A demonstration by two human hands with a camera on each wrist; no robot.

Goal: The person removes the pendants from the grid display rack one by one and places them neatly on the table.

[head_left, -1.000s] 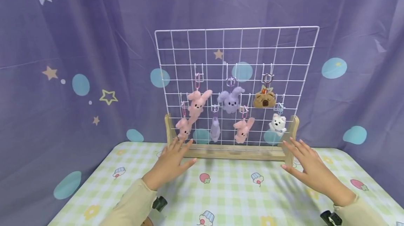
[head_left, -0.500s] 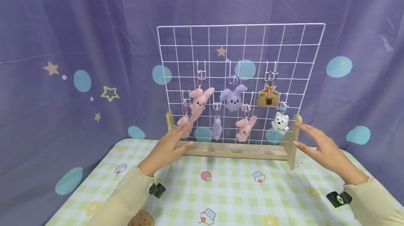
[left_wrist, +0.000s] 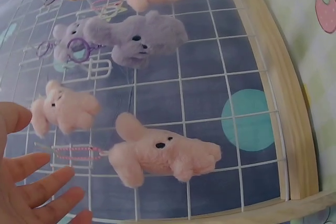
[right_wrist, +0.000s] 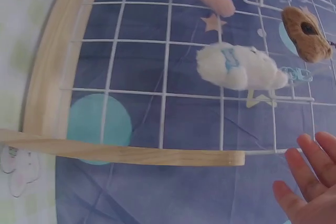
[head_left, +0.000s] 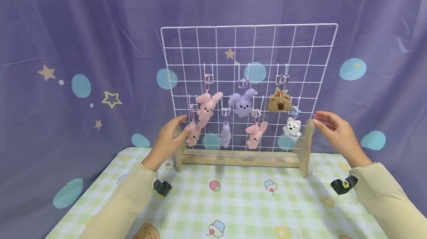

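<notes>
I see L hand [head_left: 168,140] wide nr btm-left pink bunny [head_left: 193,135]; R hand [head_left: 341,137] also wide, nr R wood post [head_left: 305,150].

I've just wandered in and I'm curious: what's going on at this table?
A person is at a white wire rack set in a wooden base, with seven plush charms hanging on it. The left grip is open beside the lower-left pink bunny; the right grip is open near the right wooden upright, past the white plush. Neither holds a charm; whether either touches the rack is hard to tell.
</notes>
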